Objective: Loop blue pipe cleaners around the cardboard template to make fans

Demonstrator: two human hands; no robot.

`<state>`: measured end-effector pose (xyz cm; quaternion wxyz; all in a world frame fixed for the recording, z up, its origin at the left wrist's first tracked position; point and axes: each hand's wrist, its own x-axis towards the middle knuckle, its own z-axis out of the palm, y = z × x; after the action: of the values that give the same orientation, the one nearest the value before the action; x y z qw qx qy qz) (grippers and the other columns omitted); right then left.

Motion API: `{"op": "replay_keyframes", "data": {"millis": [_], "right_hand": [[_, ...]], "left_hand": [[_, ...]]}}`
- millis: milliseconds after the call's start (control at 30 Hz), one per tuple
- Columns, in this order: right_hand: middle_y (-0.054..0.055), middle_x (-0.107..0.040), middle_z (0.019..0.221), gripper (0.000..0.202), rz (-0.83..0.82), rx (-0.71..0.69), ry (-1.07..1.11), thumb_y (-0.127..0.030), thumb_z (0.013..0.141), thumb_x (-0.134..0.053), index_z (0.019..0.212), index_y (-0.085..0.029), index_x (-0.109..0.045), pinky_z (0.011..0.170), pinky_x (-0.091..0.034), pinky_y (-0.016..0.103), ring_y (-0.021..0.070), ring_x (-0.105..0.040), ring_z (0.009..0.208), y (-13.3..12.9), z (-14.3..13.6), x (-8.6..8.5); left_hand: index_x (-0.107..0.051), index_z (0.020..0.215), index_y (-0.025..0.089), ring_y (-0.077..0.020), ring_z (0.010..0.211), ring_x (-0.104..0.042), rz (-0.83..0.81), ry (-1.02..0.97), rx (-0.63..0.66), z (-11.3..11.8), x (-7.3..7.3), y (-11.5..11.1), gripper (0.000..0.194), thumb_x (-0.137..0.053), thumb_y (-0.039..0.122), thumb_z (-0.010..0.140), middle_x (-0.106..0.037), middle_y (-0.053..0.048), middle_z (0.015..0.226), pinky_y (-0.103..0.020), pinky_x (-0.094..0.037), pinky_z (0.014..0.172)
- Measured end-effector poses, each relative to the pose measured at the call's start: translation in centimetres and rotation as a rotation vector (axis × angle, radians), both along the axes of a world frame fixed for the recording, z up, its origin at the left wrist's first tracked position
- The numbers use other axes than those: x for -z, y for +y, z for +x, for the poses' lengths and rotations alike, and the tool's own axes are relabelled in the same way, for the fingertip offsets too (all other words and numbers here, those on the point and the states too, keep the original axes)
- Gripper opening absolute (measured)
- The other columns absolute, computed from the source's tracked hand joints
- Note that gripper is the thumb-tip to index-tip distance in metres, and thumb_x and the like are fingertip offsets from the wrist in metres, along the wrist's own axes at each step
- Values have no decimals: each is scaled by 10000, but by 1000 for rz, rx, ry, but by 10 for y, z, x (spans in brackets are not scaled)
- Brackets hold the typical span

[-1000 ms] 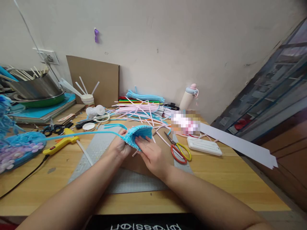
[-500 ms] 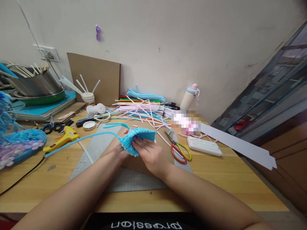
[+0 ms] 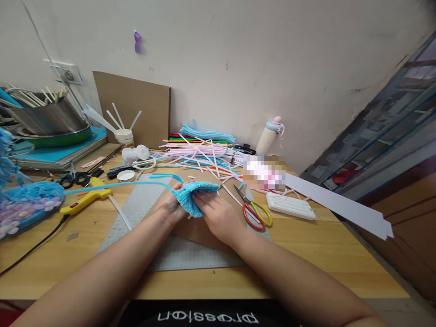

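Note:
A light-blue piece made of pipe cleaners (image 3: 190,200), ribbed and curved like a fan or cone, is held between both hands above the desk. My left hand (image 3: 170,205) grips its left side from below, most of its fingers hidden behind it. The fingers of my right hand (image 3: 221,218) press into its inner face, with the thumb out of sight. Long blue stems (image 3: 136,184) stick out leftward from the piece. Under the hands lie a sheet of brown cardboard (image 3: 200,234) and a grey cutting mat (image 3: 163,256).
Right of my hands are red-and-yellow scissors (image 3: 254,215) and a white case (image 3: 290,206). A yellow glue gun (image 3: 85,202) lies left, beside a blue flowered piece (image 3: 34,204). Behind are heaped pipe cleaners (image 3: 200,152), a paper cup (image 3: 124,136) and a bottle (image 3: 269,136).
The blue piece has turned slightly in my hands and shows less of its lower edge. Its long stem has swung up at the left end. My right fingers stay against its inside.

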<state>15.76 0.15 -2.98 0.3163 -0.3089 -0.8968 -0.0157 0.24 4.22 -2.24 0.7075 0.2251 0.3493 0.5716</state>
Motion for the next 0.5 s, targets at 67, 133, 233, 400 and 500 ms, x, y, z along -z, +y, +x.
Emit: {"op": "replay_keyframes", "data": {"millis": [67,133,233,400,500], "right_hand": [[85,-480,1278,470,-23,-7,-18,-98,826,-363,1291,-153,-405,1048,-289,398,184,-376,1222,0,0,0],[83,-467,1289,496,-57,-27,-9,-90,791,-396,1282,-158,-415,1057,-259,423,198,-357,1234,-1,0,0],[77,-530,1221,478,-147,-26,131,-43,739,-387,1179,-170,-523,1040,-281,426,201,-413,1190,-4,3,2],[50,-641,814,252,-629,103,698,-153,801,-370,884,-186,-605,607,-502,280,150,-605,703,-8,7,-4],[64,-619,782,288,-1140,-135,866,-358,853,-360,904,-160,-562,471,-452,236,139,-587,599,-16,3,-20]], "left_hand": [[-617,684,137,-194,690,-608,39,-35,53,-2,0,0,64,-564,171,674,-649,-76,705,-330,-503,653],[-609,676,154,-167,695,-606,146,19,1,-6,-2,-1,19,-612,157,658,-661,-52,745,-285,-490,665],[-623,703,167,-187,777,-609,396,305,-158,-15,-14,-7,68,-660,206,661,-670,-53,823,-261,-467,672],[-654,720,223,-213,1035,-526,691,650,-388,-23,-34,-28,33,-626,213,704,-659,-30,905,-315,-369,920],[-674,694,256,-219,1034,-512,892,927,-444,-25,-31,-35,79,-639,185,694,-662,-27,903,-359,-330,957]]}}
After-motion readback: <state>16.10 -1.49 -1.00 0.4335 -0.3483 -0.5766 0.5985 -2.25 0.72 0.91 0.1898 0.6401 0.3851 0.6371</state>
